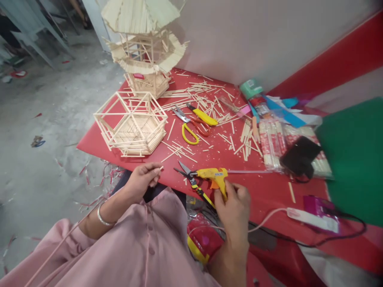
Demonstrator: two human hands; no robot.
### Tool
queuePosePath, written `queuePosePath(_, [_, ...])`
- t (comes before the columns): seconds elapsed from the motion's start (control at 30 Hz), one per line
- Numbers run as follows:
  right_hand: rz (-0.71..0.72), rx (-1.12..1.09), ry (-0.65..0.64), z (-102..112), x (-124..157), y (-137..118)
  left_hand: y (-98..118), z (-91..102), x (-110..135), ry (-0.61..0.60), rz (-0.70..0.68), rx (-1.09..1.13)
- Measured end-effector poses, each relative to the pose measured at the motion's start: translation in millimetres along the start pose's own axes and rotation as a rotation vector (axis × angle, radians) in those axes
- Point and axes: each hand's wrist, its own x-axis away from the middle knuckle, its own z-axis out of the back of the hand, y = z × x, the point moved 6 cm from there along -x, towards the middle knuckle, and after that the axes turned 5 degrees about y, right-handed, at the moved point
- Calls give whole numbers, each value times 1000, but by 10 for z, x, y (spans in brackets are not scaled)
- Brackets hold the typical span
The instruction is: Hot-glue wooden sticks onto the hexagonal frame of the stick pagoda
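My left hand (145, 179) pinches a short wooden stick (161, 168) at the near edge of the red table (98, 139). In my right hand (235, 201) is a yellow hot glue gun (212, 174), its nozzle pointing left and a clear glue stick trailing from its back. Black-and-yellow pliers (196, 187) lie just below the nozzle, jaws apart. Beyond my left hand stands an open hexagonal frame of wooden sticks (131, 125) with a slatted base. Scissors (191, 123) with yellow and red handles and a yellow-handled cutter (203, 115) rest farther back.
A tiered stick pagoda (143, 52) stands at the back left. Loose sticks (206, 95) are scattered behind the scissors. Bagged sticks (271, 143), a black phone-like object (301, 155) and a white power strip (312, 220) lie to the right. Cords cross the near edge.
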Motion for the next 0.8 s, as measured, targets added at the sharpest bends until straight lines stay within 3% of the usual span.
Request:
queuePosePath(0.17, [-14, 31, -19, 43, 8, -8, -52, 267, 70, 15, 179, 358])
queuePosePath(0.33, [-28, 80, -78, 69, 15, 0, 9, 448, 26, 120, 346, 518])
queuePosePath(0.6, [13, 144, -119, 245, -55, -127, 35, 454, -49, 93, 540, 691])
queuePosePath(0.8, [-5, 176, 32, 448, -197, -426, 43, 496, -102, 113, 566, 710])
